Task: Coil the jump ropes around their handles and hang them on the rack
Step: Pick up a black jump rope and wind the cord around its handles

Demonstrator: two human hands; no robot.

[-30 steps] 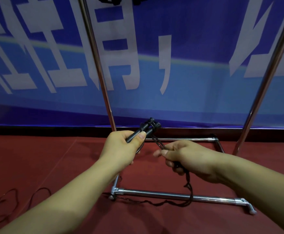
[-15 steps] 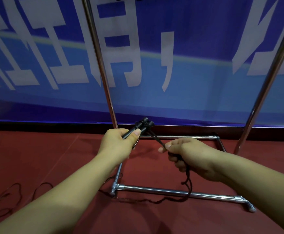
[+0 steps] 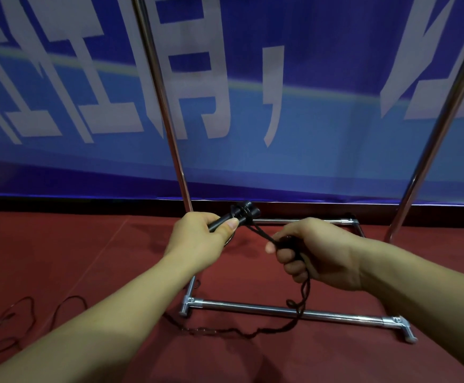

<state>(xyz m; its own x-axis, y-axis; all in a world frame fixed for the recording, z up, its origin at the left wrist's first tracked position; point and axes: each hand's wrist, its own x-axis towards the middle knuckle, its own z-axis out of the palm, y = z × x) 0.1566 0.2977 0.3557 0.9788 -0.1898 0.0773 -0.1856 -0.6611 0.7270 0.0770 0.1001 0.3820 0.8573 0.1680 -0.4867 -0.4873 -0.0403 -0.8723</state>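
Hands meet at frame centre, just above the red floor (image 3: 59,258). Left hand (image 3: 197,239) is wrapped around the two black handles (image 3: 242,215), thumb pressed on top, fingers curled under; handle ends stick out past the thumb toward upper right, with a turn or two of cord looped round them. Right hand (image 3: 316,252) sits just right of the left, fingers curled tight on the black rope (image 3: 304,297), pinching it near the thumb tip. Short taut stretch of rope runs from handles down to the right hand's fingers. Below the right fist the rope hangs loose, crosses in front of the near bottom bar of the rack (image 3: 289,310), then trails left along the floor in a wavy line toward lower centre. Rack is chrome tubing: rectangular base on the floor behind the hands, two uprights rising out of the top of the frame, one at centre-left, one at far right. More dark cord (image 3: 18,319) lies in loops at lower left, well apart from the hands. Blue banner (image 3: 322,120) with large white characters fills the upper half.
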